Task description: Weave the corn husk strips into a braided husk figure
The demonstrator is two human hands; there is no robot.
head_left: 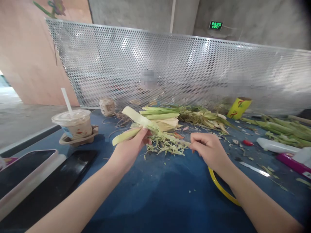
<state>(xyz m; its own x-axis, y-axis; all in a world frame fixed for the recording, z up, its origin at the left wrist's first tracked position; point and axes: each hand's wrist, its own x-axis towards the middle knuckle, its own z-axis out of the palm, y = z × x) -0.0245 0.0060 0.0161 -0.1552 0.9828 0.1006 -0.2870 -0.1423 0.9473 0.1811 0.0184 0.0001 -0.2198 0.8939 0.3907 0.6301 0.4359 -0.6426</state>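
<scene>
My left hand (130, 147) is closed around pale green leaf strips that look like corn husk (137, 116); two broad ends stick out to the left. From that grip a bundle stretches right, with frilly, shredded greenery (167, 145) hanging below it just over the blue table (155, 194). At the bundle's right end my right hand (209, 149) is closed in a pinch on a thin pale strand or stem end, mostly hidden by the fingers. Behind the hands lie a stack of green husk leaves (160, 113) and drier, tangled husks (201, 118).
A lidded drink cup (75, 124) with a straw and a black phone (73, 168) lie left. A yellow ring (222, 189) is under my right forearm. Rightward are a knife-like blade (254, 169), a white-and-purple tool (291, 160) and scraps. A perforated metal screen (170, 64) stands behind.
</scene>
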